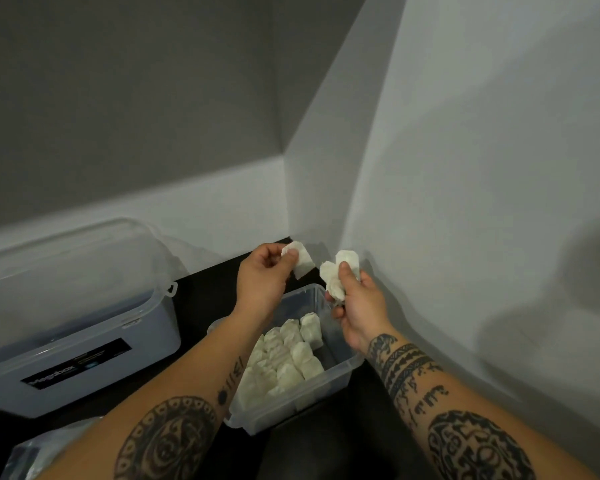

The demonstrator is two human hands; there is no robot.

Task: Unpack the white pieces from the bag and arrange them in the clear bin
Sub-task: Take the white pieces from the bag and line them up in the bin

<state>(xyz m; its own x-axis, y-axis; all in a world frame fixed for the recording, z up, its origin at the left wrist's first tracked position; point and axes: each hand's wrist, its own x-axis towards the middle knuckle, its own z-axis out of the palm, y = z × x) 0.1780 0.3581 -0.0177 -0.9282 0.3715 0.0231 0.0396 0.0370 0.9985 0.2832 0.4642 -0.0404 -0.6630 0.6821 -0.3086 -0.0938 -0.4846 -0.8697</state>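
A small clear bin [329, 386] sits on the dark floor below my hands, with several white pieces [291, 351] packed in rows inside it. Above the bin's far end, my left hand [260, 282] pinches one white piece [303, 263] between thumb and fingers. My right hand [357, 306] holds a small bunch of white pieces [336, 275] just right of it. The two hands are close together, a small gap between their pieces. A clear plastic bag [45, 448] lies at the lower left, partly cut off by the frame.
A large lidded clear storage box [73, 306] with a black label stands to the left against the skirting board. White walls meet in a corner right behind the small bin. The floor is dark.
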